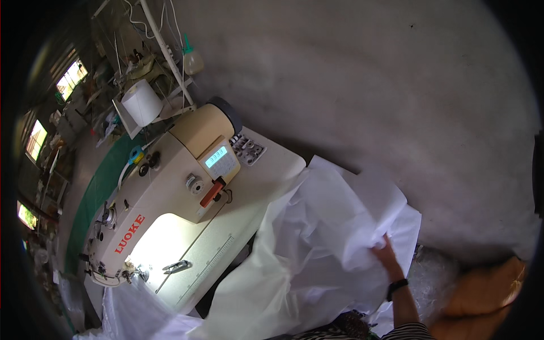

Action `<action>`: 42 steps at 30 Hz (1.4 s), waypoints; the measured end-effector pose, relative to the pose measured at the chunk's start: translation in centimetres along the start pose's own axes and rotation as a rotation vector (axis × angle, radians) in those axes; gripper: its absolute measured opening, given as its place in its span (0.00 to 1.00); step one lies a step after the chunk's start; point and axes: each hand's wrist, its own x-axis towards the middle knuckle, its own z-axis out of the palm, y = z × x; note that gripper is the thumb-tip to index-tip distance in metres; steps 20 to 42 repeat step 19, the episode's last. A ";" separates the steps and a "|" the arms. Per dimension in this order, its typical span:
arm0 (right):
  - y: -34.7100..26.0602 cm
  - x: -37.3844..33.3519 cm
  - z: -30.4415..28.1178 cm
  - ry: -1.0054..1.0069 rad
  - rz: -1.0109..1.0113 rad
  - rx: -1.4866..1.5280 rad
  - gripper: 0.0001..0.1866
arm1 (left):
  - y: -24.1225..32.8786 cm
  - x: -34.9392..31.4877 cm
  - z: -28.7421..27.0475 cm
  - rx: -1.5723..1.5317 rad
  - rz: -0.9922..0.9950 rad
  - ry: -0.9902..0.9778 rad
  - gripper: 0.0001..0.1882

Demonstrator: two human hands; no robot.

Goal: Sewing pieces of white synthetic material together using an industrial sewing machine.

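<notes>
A wide sheet of thin white fabric drapes in loose folds over the right end of the sewing table and across my lap. My right hand, with a black band at the wrist, grips this fabric near its right edge; folds hide some of the fingertips. No part of my left hand shows. To the left stands a cream sewing machine with a lit display. More white fabric lies below its needle end. Small metal thread snips rest on the lamp-lit machine bed.
Behind the machine, a white thread cone sits by a pole stand, near a bottle with a green nozzle. A bobbin tray lies at the table's back. A grey wall rises behind. Clear plastic and orange material lie right.
</notes>
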 end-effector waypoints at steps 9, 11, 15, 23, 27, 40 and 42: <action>1.0 2.4 1.6 0.416 0.150 -0.280 0.21 | 2.3 1.2 4.6 0.228 0.116 0.010 0.17; 2.1 5.0 -0.7 0.405 -0.038 0.335 0.14 | 3.4 1.0 5.5 0.237 0.149 0.030 0.17; 4.4 9.1 -4.5 0.345 -0.390 -0.499 0.13 | 5.8 -0.9 5.8 0.181 0.269 0.006 0.19; 3.6 11.0 -11.2 0.519 -0.248 -0.074 0.21 | 4.4 -8.0 0.3 0.102 0.309 0.170 0.25; 3.6 11.0 -11.2 0.519 -0.248 -0.074 0.21 | 4.4 -8.0 0.3 0.102 0.309 0.170 0.25; 3.6 11.0 -11.2 0.519 -0.248 -0.074 0.21 | 4.4 -8.0 0.3 0.102 0.309 0.170 0.25; 3.6 11.0 -11.2 0.519 -0.248 -0.074 0.21 | 4.4 -8.0 0.3 0.102 0.309 0.170 0.25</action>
